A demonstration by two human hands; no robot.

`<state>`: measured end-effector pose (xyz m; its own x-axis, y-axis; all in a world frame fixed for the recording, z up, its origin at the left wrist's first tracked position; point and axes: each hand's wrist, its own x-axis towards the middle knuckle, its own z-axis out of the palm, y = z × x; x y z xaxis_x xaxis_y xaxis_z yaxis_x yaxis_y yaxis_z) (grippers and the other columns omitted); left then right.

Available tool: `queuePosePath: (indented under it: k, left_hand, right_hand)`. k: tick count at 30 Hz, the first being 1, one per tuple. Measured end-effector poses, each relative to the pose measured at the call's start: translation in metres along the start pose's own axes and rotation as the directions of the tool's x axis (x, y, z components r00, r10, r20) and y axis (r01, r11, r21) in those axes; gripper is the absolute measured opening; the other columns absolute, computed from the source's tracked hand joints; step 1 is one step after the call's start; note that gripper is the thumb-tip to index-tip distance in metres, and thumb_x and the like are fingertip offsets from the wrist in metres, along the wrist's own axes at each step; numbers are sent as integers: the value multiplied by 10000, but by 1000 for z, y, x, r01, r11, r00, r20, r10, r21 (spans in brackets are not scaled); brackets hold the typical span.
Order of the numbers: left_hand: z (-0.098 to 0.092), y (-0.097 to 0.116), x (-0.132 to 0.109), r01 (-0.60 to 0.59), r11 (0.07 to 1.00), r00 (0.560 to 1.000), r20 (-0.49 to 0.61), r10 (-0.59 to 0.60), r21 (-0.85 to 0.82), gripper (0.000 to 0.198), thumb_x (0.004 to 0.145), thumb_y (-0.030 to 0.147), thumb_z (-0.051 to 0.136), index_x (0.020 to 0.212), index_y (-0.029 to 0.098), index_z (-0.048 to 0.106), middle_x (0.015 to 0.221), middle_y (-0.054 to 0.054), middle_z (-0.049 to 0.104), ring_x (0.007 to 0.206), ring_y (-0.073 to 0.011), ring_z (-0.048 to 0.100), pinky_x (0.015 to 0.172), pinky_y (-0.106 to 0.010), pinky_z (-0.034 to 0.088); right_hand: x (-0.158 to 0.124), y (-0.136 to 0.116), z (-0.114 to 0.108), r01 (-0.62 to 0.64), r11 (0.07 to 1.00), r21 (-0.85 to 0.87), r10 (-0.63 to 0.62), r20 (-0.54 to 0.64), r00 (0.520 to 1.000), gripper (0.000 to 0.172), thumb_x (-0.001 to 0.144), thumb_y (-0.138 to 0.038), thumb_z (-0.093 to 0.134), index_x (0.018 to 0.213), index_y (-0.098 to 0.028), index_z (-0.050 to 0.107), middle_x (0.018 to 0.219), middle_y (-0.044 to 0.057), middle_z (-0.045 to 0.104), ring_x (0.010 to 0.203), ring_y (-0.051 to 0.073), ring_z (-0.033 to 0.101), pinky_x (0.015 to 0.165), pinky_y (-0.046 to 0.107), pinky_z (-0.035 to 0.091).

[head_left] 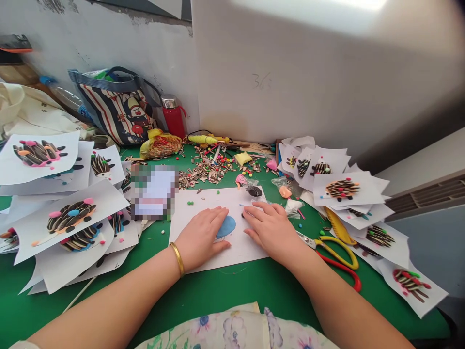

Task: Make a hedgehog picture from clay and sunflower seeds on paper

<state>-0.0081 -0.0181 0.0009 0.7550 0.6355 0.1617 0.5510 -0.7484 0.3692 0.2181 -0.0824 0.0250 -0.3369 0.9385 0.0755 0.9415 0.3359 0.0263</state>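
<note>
My left hand (202,237) lies flat on a white paper sheet (207,201), its fingertips against a patch of blue modelling clay (226,227). My right hand (271,229) rests on the same sheet just right of the clay, with its fingertips close to the patch. A small dark bit shows by the right forefinger. A gold bangle (177,259) circles my left wrist. Just beyond the sheet lies a dark clay lump (253,191) on clear plastic. Neither hand holds anything that I can see.
Paper sheets with seed-and-clay hedgehog pictures (69,218) are heaped on both sides of the green table (218,291). Sunflower seeds (203,172) lie scattered behind the sheet. Red-and-yellow-handled scissors (337,257) sit near my right forearm. A striped bag (118,111) and red flask (173,116) stand against the wall.
</note>
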Motion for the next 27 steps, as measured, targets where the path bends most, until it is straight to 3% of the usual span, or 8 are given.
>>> queuePosePath:
  k: [4, 7, 13, 18, 24, 27]
  left_hand:
    - [0, 0, 0, -8, 1000, 1000, 1, 8, 18, 775, 775, 409, 735, 1429, 168, 396, 1427, -184, 513, 1315, -333, 484, 1093, -506, 400]
    - [0, 1, 0, -3, 999, 1000, 20, 2, 52, 791, 770, 412, 744, 1427, 144, 395, 1429, -189, 509, 1318, -331, 479, 1100, -490, 394]
    - [-1, 1, 0, -2, 998, 999, 45, -1, 61, 808, 765, 424, 751, 1425, 119, 397, 1430, -192, 506, 1316, -329, 477, 1103, -478, 392]
    - [-2, 1, 0, -3, 999, 1000, 25, 2, 43, 783, 774, 409, 743, 1427, 151, 395, 1426, -183, 512, 1313, -331, 482, 1089, -493, 401]
    - [0, -1, -1, -10, 1000, 1000, 10, 10, 28, 792, 766, 417, 747, 1425, 153, 397, 1428, -184, 512, 1318, -331, 478, 1093, -499, 399]
    - [0, 0, -1, -11, 999, 1000, 16, 10, 46, 802, 762, 413, 754, 1423, 128, 401, 1421, -195, 516, 1315, -329, 481, 1095, -493, 398]
  right_hand:
    - [-1, -3, 1, 55, 998, 8, -55, -3, 998, 406, 980, -431, 470, 1343, -270, 556, 1493, 58, 469, 1358, 283, 388, 1046, 474, 298]
    - [0, -1, 5, -10, 1000, -13, 10, -19, 1000, 451, 975, -436, 476, 1385, -253, 518, 1528, 68, 418, 1375, 295, 363, 1044, 496, 299]
    - [-2, 6, 2, -16, 1000, -9, 16, -18, 1000, 326, 987, -398, 449, 1248, -315, 627, 1522, 35, 429, 1392, 296, 342, 1038, 511, 298]
    - [2, 4, 8, -53, 998, -26, 53, -7, 999, 489, 963, -428, 485, 1420, -252, 484, 1578, 78, 319, 1430, 303, 285, 1045, 513, 309]
    - [-1, 5, 2, -19, 1000, 3, 19, -40, 999, 326, 972, -443, 473, 1201, -317, 667, 1555, 24, 373, 1453, 305, 246, 1046, 520, 294]
    - [0, 4, 6, -19, 1000, -1, 19, -48, 999, 445, 940, -487, 520, 1332, -286, 578, 1567, 53, 346, 1446, 312, 261, 1058, 528, 289]
